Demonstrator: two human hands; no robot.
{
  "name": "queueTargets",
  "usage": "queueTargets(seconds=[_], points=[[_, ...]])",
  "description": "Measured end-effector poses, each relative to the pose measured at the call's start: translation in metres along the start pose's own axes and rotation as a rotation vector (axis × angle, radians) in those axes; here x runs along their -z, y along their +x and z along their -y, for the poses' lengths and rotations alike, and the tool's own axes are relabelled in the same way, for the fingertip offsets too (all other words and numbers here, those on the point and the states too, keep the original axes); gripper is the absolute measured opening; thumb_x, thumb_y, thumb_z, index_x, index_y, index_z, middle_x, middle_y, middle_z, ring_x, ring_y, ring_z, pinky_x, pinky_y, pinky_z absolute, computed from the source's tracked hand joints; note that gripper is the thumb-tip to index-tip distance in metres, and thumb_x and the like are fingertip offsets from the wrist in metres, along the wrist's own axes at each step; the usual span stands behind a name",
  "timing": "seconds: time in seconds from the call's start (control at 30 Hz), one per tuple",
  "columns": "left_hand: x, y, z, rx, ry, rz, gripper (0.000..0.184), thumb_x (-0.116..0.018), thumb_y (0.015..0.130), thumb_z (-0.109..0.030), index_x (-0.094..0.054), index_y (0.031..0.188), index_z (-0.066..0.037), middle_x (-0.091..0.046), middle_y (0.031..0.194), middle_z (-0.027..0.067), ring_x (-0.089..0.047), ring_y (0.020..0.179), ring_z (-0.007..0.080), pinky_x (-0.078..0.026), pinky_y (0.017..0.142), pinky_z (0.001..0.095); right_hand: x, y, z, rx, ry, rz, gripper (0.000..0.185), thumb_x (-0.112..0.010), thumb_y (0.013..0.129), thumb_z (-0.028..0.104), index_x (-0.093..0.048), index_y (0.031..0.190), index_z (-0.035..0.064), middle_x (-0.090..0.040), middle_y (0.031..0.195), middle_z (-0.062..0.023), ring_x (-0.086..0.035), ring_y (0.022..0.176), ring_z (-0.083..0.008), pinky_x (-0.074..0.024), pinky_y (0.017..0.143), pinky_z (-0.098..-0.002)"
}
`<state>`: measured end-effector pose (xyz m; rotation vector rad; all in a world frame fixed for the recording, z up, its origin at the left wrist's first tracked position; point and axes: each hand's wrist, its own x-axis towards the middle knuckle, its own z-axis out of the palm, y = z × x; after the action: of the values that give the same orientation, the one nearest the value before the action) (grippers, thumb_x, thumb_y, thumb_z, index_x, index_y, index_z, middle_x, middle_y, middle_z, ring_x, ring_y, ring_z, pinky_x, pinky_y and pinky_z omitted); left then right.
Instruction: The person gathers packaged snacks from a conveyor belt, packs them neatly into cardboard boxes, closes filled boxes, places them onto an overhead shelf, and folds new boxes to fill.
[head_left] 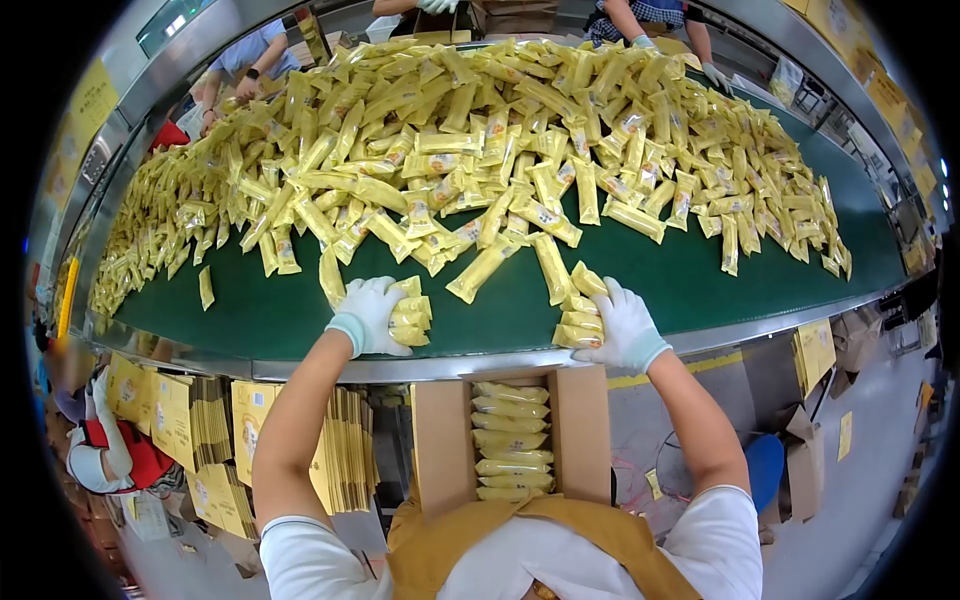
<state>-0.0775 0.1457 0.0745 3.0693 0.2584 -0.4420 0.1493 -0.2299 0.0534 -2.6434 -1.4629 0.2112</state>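
Note:
My left hand (371, 316), in a white glove, is closed around a small row of yellow wrapped snack packets (409, 318) at the near edge of the green belt. Opposite it, my gloved right hand (625, 325) grips another row of packets (580, 322), stacked side by side. Between the two rows lies bare green surface. Just in front of my body stands an open cardboard box (445, 440), its flaps folded out. Several packets (511, 440) lie inside it in a neat column. Fingertips of both hands are partly hidden by the packets.
A large heap of yellow packets (500, 120) covers the green conveyor belt (480, 330). The metal rim (300, 371) runs along its near side. Flattened cartons (345, 450) stand at lower left. Other people's arms (628, 20) reach in from the far side; another person (105, 450) is at left.

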Motion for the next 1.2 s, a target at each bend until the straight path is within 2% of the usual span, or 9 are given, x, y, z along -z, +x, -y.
queueTargets(seconds=[0.13,0.37,0.5,0.67,0.8,1.0,1.1,1.17,1.2], points=[[-0.014,-0.006,-0.007,0.077,-0.011,-0.129,0.093,-0.084,0.056,-0.060,-0.057,0.130,-0.010,-0.054,0.129,0.0174,-0.050,0.127,0.0352,-0.031,0.113,0.0460,0.002,0.006,0.000,-0.070,0.070,0.026,0.113,-0.085,0.064,0.055,-0.033,0.149,0.0004,-0.046,0.138,-0.0244,-0.053,0.117,-0.0375,-0.0429,0.102,-0.0434],[-0.051,-0.035,-0.006,0.314,-0.308,-0.629,0.095,-0.093,0.056,-0.046,-0.051,0.131,-0.004,-0.054,0.127,0.0210,-0.055,0.119,0.0388,-0.045,0.102,0.0474,0.025,-0.032,-0.001,-0.111,0.577,-0.290,0.129,-0.092,0.062,0.021,-0.011,0.159,-0.0027,-0.046,0.142,-0.0225,-0.045,0.136,-0.0334,-0.0361,0.115,-0.0397],[-0.056,-0.045,0.001,0.108,-1.616,-0.754,0.064,-0.073,0.089,-0.024,-0.041,0.143,-0.005,-0.059,0.124,0.0136,-0.063,0.109,0.0251,-0.056,0.089,0.0372,0.063,-0.051,0.016,0.076,0.832,-0.338,0.131,-0.094,0.059,0.029,-0.014,0.157,-0.0063,-0.044,0.140,-0.0287,-0.049,0.130,-0.0418,-0.0377,0.113,-0.0408],[0.009,-0.079,-0.074,-0.219,-2.374,-0.711,0.093,-0.057,0.088,-0.073,-0.032,0.154,-0.012,-0.053,0.136,0.0206,-0.053,0.124,0.0397,-0.044,0.107,0.0592,0.140,-0.058,0.098,0.446,0.310,0.101,0.109,-0.084,0.065,0.036,-0.030,0.150,-0.0047,-0.053,0.124,-0.0219,-0.057,0.114,-0.0373,-0.0463,0.096,-0.0442],[0.046,-0.084,-0.114,-0.408,-2.584,-0.462,0.112,-0.058,0.075,-0.087,-0.035,0.153,-0.010,-0.055,0.126,0.0162,-0.054,0.114,0.0329,-0.044,0.103,0.0551,0.104,-0.067,0.165,0.674,-0.129,0.360,0.097,-0.082,0.069,0.040,-0.039,0.145,-0.0015,-0.058,0.109,-0.0177,-0.061,0.096,-0.0327,-0.0465,0.081,-0.0450],[0.057,-0.095,-0.150,-0.164,-2.640,-0.242,0.108,-0.055,0.079,-0.085,-0.035,0.153,-0.009,-0.057,0.122,0.0148,-0.055,0.115,0.0332,-0.044,0.104,0.0525,0.036,-0.067,0.201,0.634,-0.091,0.581,0.092,-0.078,0.079,0.037,-0.035,0.151,-0.0019,-0.059,0.119,-0.0182,-0.061,0.105,-0.0319,-0.0462,0.083,-0.0452],[0.003,-0.080,-0.141,-0.144,-2.111,-0.088,0.094,-0.065,0.081,-0.058,-0.033,0.152,-0.004,-0.058,0.124,0.0161,-0.057,0.116,0.0298,-0.043,0.107,0.0418,-0.017,-0.085,0.200,0.597,-0.085,0.480,0.079,-0.077,0.079,0.032,-0.047,0.145,-0.0005,-0.058,0.123,-0.0190,-0.062,0.104,-0.0328,-0.0468,0.084,-0.0453],[0.032,-0.098,-0.164,-0.420,-1.482,-0.266,0.128,-0.095,0.056,-0.035,-0.022,0.154,0.004,-0.057,0.131,0.0168,-0.058,0.119,0.0318,-0.039,0.113,0.0400,-0.061,-0.093,0.189,0.649,-0.022,0.374,0.072,-0.074,0.080,0.031,-0.051,0.141,-0.0002,-0.056,0.130,-0.0201,-0.060,0.110,-0.0361,-0.0459,0.091,-0.0472],[0.030,-0.093,-0.166,-0.464,-0.943,-0.447,0.125,-0.093,0.054,-0.033,-0.025,0.152,0.007,-0.056,0.124,0.0199,-0.057,0.114,0.0365,-0.039,0.110,0.0436,-0.061,-0.091,0.187,0.709,0.043,0.342,0.068,-0.072,0.082,0.032,-0.053,0.139,-0.0003,-0.054,0.136,-0.0213,-0.058,0.117,-0.0392,-0.0448,0.098,-0.0491]])
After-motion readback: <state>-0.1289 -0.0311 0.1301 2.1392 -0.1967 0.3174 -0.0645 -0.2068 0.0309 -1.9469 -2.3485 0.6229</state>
